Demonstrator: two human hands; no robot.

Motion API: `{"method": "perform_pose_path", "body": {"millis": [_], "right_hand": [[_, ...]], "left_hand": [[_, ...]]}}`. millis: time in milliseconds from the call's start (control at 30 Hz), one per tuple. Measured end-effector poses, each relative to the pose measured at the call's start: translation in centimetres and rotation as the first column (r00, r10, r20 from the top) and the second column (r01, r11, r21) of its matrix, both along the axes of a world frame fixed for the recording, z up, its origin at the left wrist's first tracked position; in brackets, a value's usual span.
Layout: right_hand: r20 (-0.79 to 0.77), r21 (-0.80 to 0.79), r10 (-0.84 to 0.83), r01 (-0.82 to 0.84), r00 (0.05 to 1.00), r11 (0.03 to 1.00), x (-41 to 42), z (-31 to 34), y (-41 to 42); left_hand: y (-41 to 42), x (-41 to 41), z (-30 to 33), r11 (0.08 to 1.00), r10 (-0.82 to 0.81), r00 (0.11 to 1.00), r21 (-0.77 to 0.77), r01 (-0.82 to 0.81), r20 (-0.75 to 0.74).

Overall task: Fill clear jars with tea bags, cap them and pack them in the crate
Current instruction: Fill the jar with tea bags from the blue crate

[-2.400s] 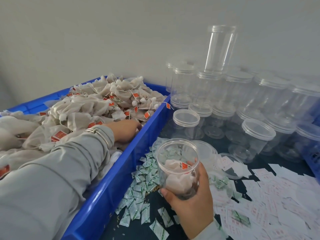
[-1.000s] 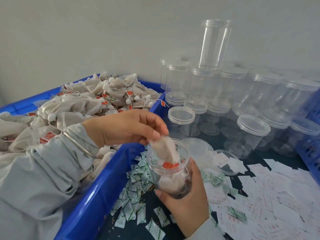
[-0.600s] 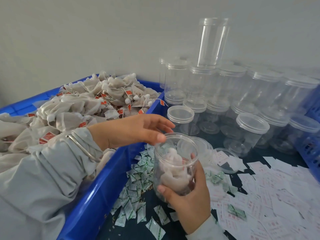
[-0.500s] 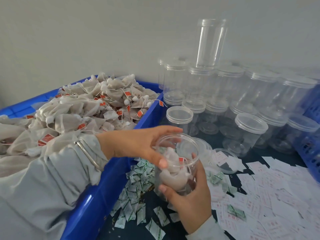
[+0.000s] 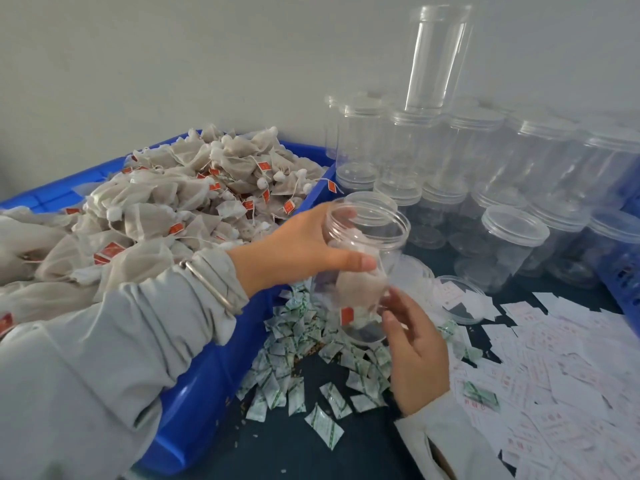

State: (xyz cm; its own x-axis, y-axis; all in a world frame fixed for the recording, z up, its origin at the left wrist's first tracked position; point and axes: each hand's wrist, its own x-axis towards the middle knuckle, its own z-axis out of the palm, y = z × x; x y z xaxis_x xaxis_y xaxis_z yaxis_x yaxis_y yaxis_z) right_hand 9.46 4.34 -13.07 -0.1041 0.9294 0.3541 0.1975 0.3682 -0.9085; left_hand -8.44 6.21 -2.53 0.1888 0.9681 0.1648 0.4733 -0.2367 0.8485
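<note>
Soft, even, dim daylight; weak shadows. Clear jars (image 5: 519, 161) at 2 o'clock hazy; wide-angle bending toward edges.

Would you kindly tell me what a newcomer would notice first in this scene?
Centre frame, the left hand grips an open clear jar holding tea bags, with the right hand just below it. At left, a blue crate is heaped with tea bags; behind on the right stand stacked empty jars.
</note>
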Motion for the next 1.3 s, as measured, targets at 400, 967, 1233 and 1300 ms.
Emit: {"method": "perform_pose_path", "body": {"millis": [400, 967, 1233, 1300], "right_hand": [[0.828, 0.080, 0.069, -0.239, 0.556, 0.968, -0.3, -0.8, -0.5], [-0.073, 0.373, -0.380, 0.378, 0.922, 0.847, 3.1, 6.3, 1.6], [0.237, 0.490, -0.191, 0.052, 0.953, 0.870, 0.9, 11.5, 2.7], [0.204, 0.507, -0.227, 0.095, 0.952, 0.857, 2.0, 10.9, 2.8]], "left_hand": [[0.3, -0.2, -0.1, 0.981, 0.186, 0.982, 0.054, -0.184, -0.026], [0.2, 0.5, -0.1, 0.984, 0.171, 0.965, 0.080, -0.158, -0.201], [-0.4, 1.3, 0.0, 0.993, 0.106, 0.979, 0.062, -0.096, -0.175], [-0.3, 1.3, -0.1, 0.993, 0.111, 0.979, 0.060, -0.102, -0.170]]}}
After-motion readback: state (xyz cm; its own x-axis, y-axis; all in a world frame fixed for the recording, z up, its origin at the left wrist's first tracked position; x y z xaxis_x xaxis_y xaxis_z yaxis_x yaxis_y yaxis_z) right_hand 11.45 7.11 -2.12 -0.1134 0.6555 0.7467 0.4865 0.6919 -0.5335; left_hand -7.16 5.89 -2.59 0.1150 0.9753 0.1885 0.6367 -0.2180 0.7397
